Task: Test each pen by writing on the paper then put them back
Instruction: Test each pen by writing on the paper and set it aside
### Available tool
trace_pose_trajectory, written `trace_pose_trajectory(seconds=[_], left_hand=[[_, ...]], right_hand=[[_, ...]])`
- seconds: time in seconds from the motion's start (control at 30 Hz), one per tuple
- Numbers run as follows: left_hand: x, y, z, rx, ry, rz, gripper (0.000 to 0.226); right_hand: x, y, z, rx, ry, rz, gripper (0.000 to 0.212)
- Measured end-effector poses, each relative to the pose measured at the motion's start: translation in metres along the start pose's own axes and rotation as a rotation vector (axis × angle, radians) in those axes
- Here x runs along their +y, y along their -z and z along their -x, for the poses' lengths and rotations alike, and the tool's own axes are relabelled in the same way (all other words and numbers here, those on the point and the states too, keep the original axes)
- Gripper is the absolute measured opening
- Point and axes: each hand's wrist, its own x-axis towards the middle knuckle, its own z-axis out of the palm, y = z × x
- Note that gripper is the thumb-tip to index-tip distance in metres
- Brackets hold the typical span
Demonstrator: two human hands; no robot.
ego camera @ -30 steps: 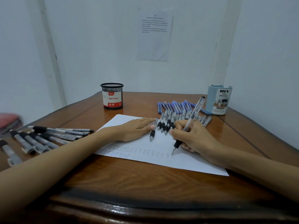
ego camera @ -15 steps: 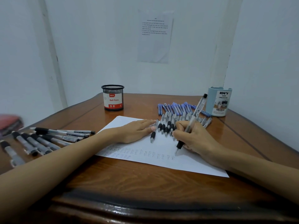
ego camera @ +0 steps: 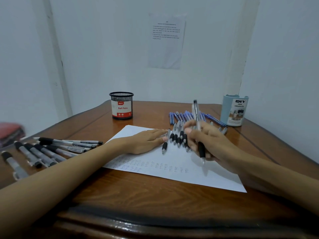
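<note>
Black pens [ego camera: 51, 149] lay fanned at the worktop's [ego camera: 138, 195] left edge, with a mesh cup [ego camera: 121, 106] farther back. The left grip [ego camera: 146, 141] rested flat on the paper [ego camera: 215, 178] with its fingers straight, holding nothing. Just beside its fingertips lay a row of pens [ego camera: 176, 137]. The right grip [ego camera: 212, 144] was curled round one pen [ego camera: 196, 116], its tip pointing down by the written rows; blur hid any contact. Blue pens [ego camera: 183, 116] and an organizer [ego camera: 235, 111] lay behind.
</note>
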Motion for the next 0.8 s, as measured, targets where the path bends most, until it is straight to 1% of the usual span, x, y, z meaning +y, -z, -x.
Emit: trace_pose_trajectory(seconds=[0.03, 0.1, 0.13, 0.17, 0.2, 0.23, 0.3, 0.33, 0.4, 0.47, 0.5, 0.57, 0.63, 0.67, 0.77, 0.8], left_hand=[[0.0, 0.0, 0.0, -0.002, 0.0, 0.0, 0.051], [-0.001, 0.0, -0.001, -0.003, 0.006, 0.005, 0.052], [-0.002, 0.0, -0.001, -0.003, 0.009, 0.007, 0.052], [-0.002, 0.0, -0.001, -0.005, 0.011, 0.008, 0.052], [-0.003, -0.001, -0.001, -0.007, 0.013, 0.01, 0.052], [-0.004, -0.001, -0.001, -0.006, 0.016, 0.013, 0.052], [-0.004, -0.001, -0.002, -0.006, 0.02, 0.012, 0.053], [-0.004, 0.0, -0.002, -0.012, 0.017, -0.003, 0.053], [-0.004, 0.002, -0.002, -0.049, 0.008, -0.073, 0.054], [-0.004, 0.004, -0.003, -0.068, -0.005, -0.116, 0.054], [-0.004, 0.005, -0.002, -0.07, -0.008, -0.122, 0.054], [-0.004, 0.005, -0.002, -0.07, -0.014, -0.13, 0.053], [-0.004, 0.005, -0.003, -0.072, -0.021, -0.136, 0.053], [-0.004, 0.005, -0.003, -0.071, -0.024, -0.135, 0.053], [-0.006, 0.005, -0.004, -0.069, -0.029, -0.127, 0.053], [-0.006, 0.005, -0.003, -0.07, -0.029, -0.128, 0.053]], right_hand=[[0.001, 0.002, -0.001, -0.012, 0.0, 0.009, 0.031], [0.001, 0.004, -0.003, -0.028, -0.011, 0.02, 0.085], [0.0, 0.003, -0.004, -0.02, -0.023, 0.035, 0.105], [0.001, 0.003, -0.005, -0.027, -0.032, 0.04, 0.119], [-0.001, 0.002, -0.006, -0.029, -0.05, 0.037, 0.128], [-0.002, 0.002, -0.006, -0.038, -0.053, 0.031, 0.131], [-0.002, 0.002, -0.006, -0.052, -0.055, 0.031, 0.129], [-0.003, 0.002, -0.005, -0.045, -0.055, 0.042, 0.124], [-0.001, 0.002, -0.004, -0.013, -0.035, 0.049, 0.103], [0.001, 0.004, -0.005, 0.037, -0.018, -0.027, 0.075], [0.003, 0.006, -0.006, 0.055, -0.01, -0.084, 0.064], [0.004, 0.009, -0.007, 0.081, 0.01, -0.131, 0.052], [0.004, 0.01, -0.007, 0.1, 0.036, -0.103, 0.053], [0.002, 0.01, -0.007, 0.106, 0.051, -0.095, 0.058], [-0.004, 0.01, -0.009, 0.142, 0.054, -0.106, 0.082], [-0.006, 0.01, -0.01, 0.152, 0.046, -0.139, 0.083]])
